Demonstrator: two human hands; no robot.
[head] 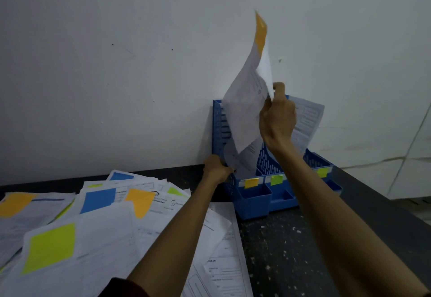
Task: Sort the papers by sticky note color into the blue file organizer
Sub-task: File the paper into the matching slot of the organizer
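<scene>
Nearest me, a loose pile (112,238) of papers covers the left of the dark speckled counter (291,250). The sheets overlap at all angles. They carry sticky notes: a big green note (50,247) in front, a blue note (98,199) and an orange note (140,201) farther back, and another orange one at the far left edge. A few plain forms (221,261) lie between my two forearms.

Past them, my left hand (217,168) sits at the left front edge of the organizer (254,203), fingers curled. I cannot tell whether it grips the blue wall or the paper going in there.

The organizer stands on the counter against the wall (116,63). Its front bears three labels: orange (251,182) on the left slot, green (276,179) on the middle, and another greenish one (321,171) on the right.

My right hand (277,119) is raised above the organizer, fingers and thumb pinching the right edge of a sheet (245,110). The sheet stands tall and tilted, blurred, with an orange tab (261,33) at its top corner. Its lower end dips into the left slot, behind the orange label. More paper (305,121) leans in the slots behind my right hand.
</scene>
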